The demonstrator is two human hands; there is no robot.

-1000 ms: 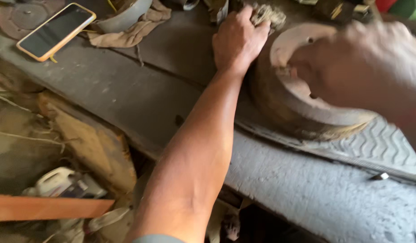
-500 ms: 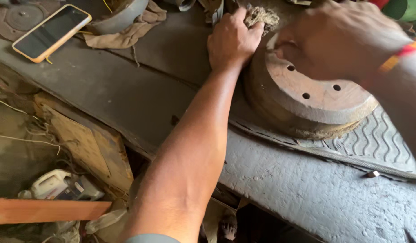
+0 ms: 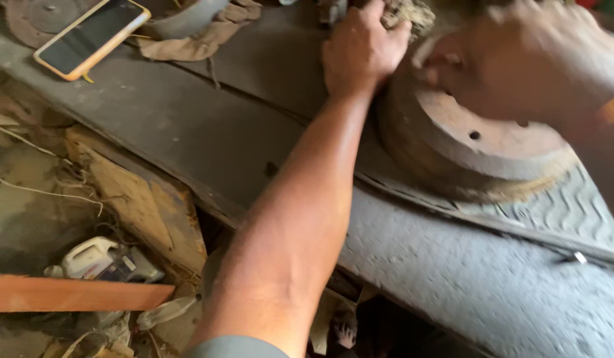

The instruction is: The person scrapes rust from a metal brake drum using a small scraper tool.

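Observation:
A rusty round brake drum (image 3: pixel 479 149) with bolt holes lies flat on a ribbed rubber mat (image 3: pixel 565 209) on the dark workbench (image 3: pixel 187 119). My left hand (image 3: pixel 361 50) is closed around a wad of dirty fibrous rag (image 3: pixel 406 12) at the drum's far left rim. My right hand (image 3: pixel 532 59), blurred, rests on the drum's top face, fingers curled over its upper edge. An orange band shows on that wrist.
A phone in an orange case (image 3: pixel 91 36) lies at the bench's far left beside a brown cloth (image 3: pixel 201 36) and a grey bowl-like part. Below the bench edge lie a wooden plank (image 3: pixel 74 295), a white plastic jug (image 3: pixel 98 257), cardboard and scraps.
The drum went from tilted on edge to lying flat. My right hand shifted across its top, and my left hand stayed at the rim with the rag.

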